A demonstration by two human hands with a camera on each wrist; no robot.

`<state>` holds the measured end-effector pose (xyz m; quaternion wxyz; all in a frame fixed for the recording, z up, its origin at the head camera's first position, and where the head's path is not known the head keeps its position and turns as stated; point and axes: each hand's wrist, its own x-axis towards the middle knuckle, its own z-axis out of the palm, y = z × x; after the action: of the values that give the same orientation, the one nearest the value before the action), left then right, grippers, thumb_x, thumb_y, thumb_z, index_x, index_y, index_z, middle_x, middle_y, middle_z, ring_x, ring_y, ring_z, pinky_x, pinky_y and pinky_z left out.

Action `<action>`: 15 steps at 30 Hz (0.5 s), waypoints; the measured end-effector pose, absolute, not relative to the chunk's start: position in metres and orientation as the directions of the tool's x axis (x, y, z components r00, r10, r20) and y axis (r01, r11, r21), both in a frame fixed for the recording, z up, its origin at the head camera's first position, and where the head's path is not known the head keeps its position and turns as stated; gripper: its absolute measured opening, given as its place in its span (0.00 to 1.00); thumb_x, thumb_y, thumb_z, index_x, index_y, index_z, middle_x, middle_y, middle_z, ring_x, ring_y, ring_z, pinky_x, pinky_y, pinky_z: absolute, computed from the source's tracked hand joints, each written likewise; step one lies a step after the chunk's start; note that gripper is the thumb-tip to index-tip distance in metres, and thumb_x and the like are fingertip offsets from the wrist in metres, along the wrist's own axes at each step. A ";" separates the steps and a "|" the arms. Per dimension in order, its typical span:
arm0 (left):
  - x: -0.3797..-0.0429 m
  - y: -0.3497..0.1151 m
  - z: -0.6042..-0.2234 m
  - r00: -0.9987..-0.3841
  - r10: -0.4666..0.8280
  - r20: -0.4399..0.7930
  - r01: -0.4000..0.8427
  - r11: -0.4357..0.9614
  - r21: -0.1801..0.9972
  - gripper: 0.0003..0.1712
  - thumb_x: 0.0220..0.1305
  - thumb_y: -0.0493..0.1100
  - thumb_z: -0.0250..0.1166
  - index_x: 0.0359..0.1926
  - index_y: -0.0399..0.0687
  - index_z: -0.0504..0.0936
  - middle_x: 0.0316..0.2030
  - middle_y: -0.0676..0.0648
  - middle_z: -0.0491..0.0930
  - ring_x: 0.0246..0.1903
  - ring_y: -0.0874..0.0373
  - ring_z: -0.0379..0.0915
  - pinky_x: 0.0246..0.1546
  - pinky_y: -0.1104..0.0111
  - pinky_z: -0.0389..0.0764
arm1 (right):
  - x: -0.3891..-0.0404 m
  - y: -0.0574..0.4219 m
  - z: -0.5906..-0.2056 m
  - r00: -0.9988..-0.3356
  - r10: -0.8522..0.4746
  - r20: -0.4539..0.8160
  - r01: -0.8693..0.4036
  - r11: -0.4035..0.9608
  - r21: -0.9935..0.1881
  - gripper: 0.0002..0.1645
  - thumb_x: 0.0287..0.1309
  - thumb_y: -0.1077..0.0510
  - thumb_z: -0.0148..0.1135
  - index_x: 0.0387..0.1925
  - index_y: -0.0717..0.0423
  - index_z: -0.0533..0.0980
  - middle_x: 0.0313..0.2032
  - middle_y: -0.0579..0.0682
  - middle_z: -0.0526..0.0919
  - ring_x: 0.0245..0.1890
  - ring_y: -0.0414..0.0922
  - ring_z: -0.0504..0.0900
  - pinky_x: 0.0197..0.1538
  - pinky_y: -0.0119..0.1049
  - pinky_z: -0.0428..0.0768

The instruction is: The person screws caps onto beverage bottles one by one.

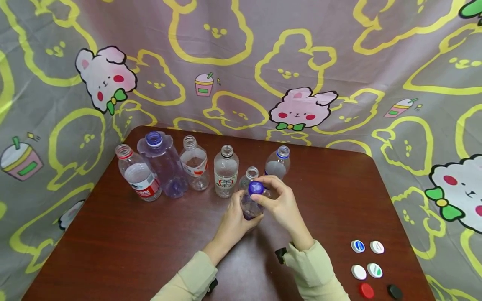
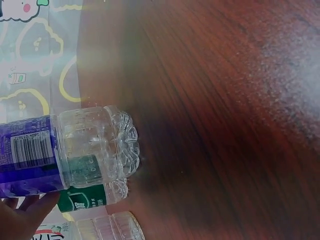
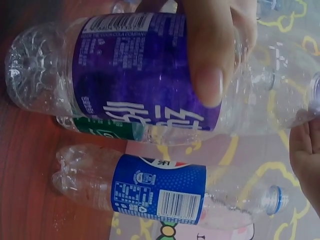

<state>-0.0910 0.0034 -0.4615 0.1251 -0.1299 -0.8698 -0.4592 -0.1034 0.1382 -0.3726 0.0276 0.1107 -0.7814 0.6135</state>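
Observation:
A clear plastic bottle with a purple label (image 3: 145,75) is held upright above the middle of the table. My left hand (image 1: 237,215) grips it around the label; in the right wrist view the thumb lies across that label. On the bottle's mouth sits a purple cap (image 1: 256,187), pinched between the thumb and fingers of my right hand (image 1: 278,202). Just behind stands an uncapped bottle with a green label (image 2: 85,198), partly hidden by the held one. To its right is an open bottle with a blue label (image 3: 160,187) and a blue neck ring.
Farther left stand uncapped bottles: a red-labelled one (image 1: 139,175), a large purple-tinted one (image 1: 165,167), a clear one (image 1: 196,167) and one with a black neck ring (image 1: 226,173). Several loose caps, including a red cap (image 1: 366,290) and a black cap (image 1: 394,291), lie at the right front.

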 end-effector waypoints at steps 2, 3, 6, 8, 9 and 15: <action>-0.091 0.005 -0.462 -0.935 0.111 0.337 0.340 0.553 0.761 0.42 0.44 0.45 0.75 0.56 0.38 0.63 0.48 0.39 0.75 0.48 0.47 0.76 0.49 0.55 0.78 | -0.103 0.137 -0.372 -0.983 -0.097 0.158 -0.175 0.214 -0.961 0.22 0.46 0.70 0.69 0.47 0.67 0.76 0.44 0.56 0.81 0.41 0.30 0.78 0.46 0.25 0.78; -0.091 0.006 -0.462 -0.936 0.113 0.335 0.338 0.557 0.759 0.42 0.44 0.46 0.75 0.57 0.38 0.63 0.48 0.39 0.75 0.48 0.47 0.76 0.48 0.55 0.78 | -0.102 0.137 -0.372 -0.986 -0.076 0.146 -0.159 0.206 -0.965 0.22 0.46 0.70 0.69 0.46 0.67 0.76 0.43 0.52 0.81 0.41 0.30 0.78 0.46 0.25 0.78; -0.092 0.008 -0.462 -0.937 0.125 0.327 0.338 0.561 0.755 0.42 0.45 0.47 0.75 0.57 0.38 0.63 0.48 0.39 0.75 0.48 0.47 0.77 0.48 0.55 0.78 | -0.101 0.137 -0.373 -0.992 -0.038 0.120 -0.125 0.187 -0.974 0.22 0.45 0.71 0.69 0.46 0.67 0.75 0.40 0.43 0.80 0.40 0.31 0.78 0.45 0.26 0.78; -0.092 0.008 -0.462 -0.939 0.128 0.321 0.335 0.556 0.760 0.42 0.45 0.47 0.75 0.57 0.38 0.63 0.49 0.39 0.75 0.48 0.47 0.76 0.49 0.55 0.78 | -0.101 0.138 -0.373 -0.992 -0.062 0.110 -0.120 0.182 -0.976 0.23 0.47 0.71 0.68 0.47 0.67 0.74 0.41 0.42 0.79 0.42 0.30 0.78 0.46 0.25 0.77; -0.092 0.007 -0.462 -0.939 0.128 0.321 0.335 0.557 0.760 0.43 0.45 0.47 0.76 0.57 0.38 0.63 0.48 0.39 0.75 0.48 0.46 0.76 0.49 0.55 0.78 | -0.102 0.139 -0.373 -0.988 -0.093 0.120 -0.135 0.181 -0.974 0.23 0.48 0.71 0.67 0.48 0.68 0.74 0.43 0.45 0.80 0.43 0.30 0.78 0.47 0.25 0.77; -0.093 -0.002 -0.461 -0.926 0.161 0.341 0.370 0.559 0.742 0.43 0.45 0.47 0.76 0.57 0.37 0.62 0.48 0.37 0.75 0.48 0.46 0.77 0.50 0.55 0.78 | -0.107 0.151 -0.371 -0.920 -0.335 0.203 -0.271 0.169 -0.948 0.26 0.56 0.69 0.61 0.57 0.70 0.71 0.53 0.63 0.75 0.49 0.29 0.76 0.53 0.25 0.76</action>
<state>-0.0934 -0.0019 -0.4608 0.1177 -0.1519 -0.8750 -0.4444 -0.1071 0.1505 -0.3710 -0.0260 0.1983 -0.7640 0.6134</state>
